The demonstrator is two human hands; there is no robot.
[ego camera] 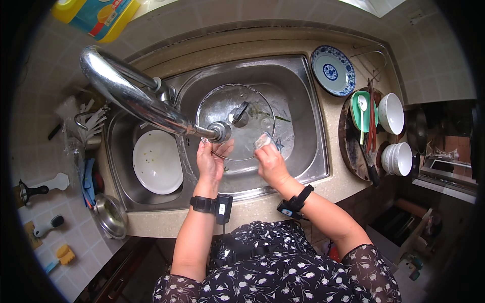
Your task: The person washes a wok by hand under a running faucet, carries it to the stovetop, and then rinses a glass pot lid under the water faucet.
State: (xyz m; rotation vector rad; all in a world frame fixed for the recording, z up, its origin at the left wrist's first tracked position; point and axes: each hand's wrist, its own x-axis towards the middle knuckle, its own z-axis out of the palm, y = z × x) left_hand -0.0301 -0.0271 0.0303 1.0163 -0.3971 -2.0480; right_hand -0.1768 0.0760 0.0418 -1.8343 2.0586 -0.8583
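Over the large right sink basin (317, 151), my left hand (212, 157) grips the near left rim of a round glass pot lid (223, 102). The lid has a metal rim and a dark knob at its centre. My right hand (269, 159) holds a crumpled, light-coloured cloth (264, 141) against the lid's near right edge. Through and beside the glass, green vegetable scraps (281, 118) show on the basin floor. The chrome faucet (151, 110) arches over from the left, its spout end just above the lid and partly covering it.
A white dish (157, 163) with small food bits lies in the left basin. On the right counter are a blue-and-white plate (333, 71), a round wooden board (350, 151) with a green dish, spoon, chopsticks and knife, and white bowls (391, 113). A metal bowl (110, 216) stands at left.
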